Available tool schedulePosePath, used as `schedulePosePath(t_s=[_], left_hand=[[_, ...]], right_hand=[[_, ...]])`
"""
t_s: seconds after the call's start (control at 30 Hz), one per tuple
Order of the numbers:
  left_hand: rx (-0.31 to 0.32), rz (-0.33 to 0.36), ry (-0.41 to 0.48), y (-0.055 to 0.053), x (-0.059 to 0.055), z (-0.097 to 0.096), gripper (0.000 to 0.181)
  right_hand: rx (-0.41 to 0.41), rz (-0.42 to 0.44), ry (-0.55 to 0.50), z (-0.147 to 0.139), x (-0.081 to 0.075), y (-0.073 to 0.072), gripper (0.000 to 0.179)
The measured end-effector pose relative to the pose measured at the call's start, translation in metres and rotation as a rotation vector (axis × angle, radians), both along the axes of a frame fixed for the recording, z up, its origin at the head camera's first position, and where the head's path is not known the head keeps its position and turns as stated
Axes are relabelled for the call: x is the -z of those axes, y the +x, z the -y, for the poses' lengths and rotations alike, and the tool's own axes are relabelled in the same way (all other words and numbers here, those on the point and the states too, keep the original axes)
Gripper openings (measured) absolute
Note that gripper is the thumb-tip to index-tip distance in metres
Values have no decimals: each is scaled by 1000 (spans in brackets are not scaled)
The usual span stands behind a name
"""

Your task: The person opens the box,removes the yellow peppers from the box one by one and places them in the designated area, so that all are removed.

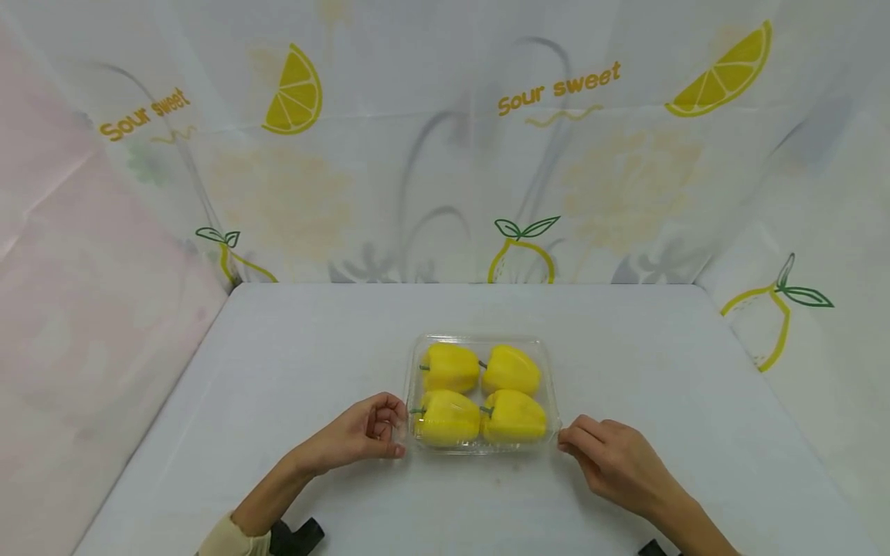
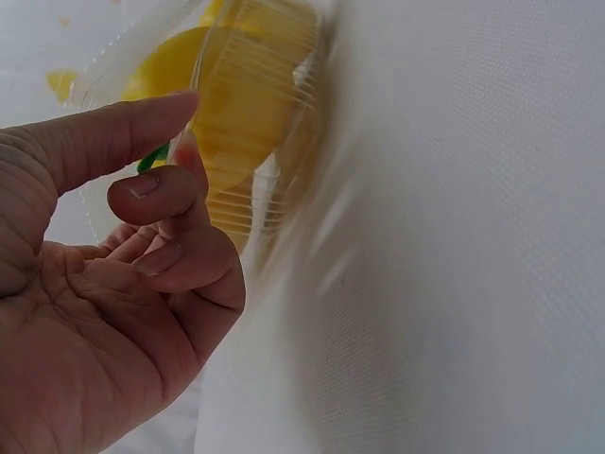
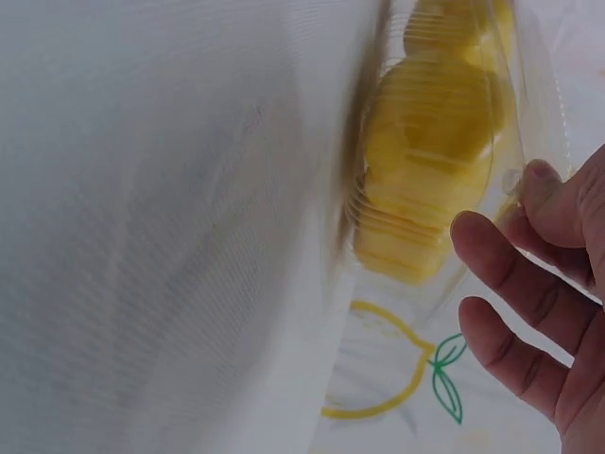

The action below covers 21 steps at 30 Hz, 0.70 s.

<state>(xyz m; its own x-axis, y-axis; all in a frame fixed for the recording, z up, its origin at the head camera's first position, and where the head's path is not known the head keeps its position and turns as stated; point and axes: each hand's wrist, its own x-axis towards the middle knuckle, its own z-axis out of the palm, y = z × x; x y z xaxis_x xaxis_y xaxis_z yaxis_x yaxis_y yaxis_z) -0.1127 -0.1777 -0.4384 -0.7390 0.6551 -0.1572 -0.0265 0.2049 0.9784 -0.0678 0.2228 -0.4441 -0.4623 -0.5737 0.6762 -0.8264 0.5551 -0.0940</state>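
Several yellow bell peppers (image 1: 514, 417) with green stems lie inside a clear plastic container (image 1: 480, 449), which sits on the white table. At its left side, my left hand (image 1: 368, 432) holds the rim between thumb and index finger, the other fingers curled in. My right hand (image 1: 615, 463) pinches the rim near the container's front right corner. In the left wrist view, the thumb (image 2: 142, 132) meets the plastic edge beside a pepper (image 2: 236, 95). The right wrist view shows the thumb (image 3: 553, 203) and index finger at the corner, with the remaining fingers (image 3: 515, 284) loosely extended.
A white table surface (image 1: 480, 309) spreads around the container. Behind and at the sides hangs a pale cloth (image 1: 417, 154) printed with lemons and lettering. Dark wrist camera mounts (image 1: 295, 537) show at the lower edge.
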Motion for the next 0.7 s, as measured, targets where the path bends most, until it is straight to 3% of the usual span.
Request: schedulePosePath(t_s=[0.47,0.57,0.7], left_hand=[[-8,-6,-10,1,-5,0,50],[-5,-4,-3,1,-6,-1,48],[2,1,-2,4,-5,-1,46]], right_hand=[[-18,174,-132,2,3,-2,26],[-34,210,-182,2,-2,-2,24],[-42,199,-234,1,-15,-3,23]])
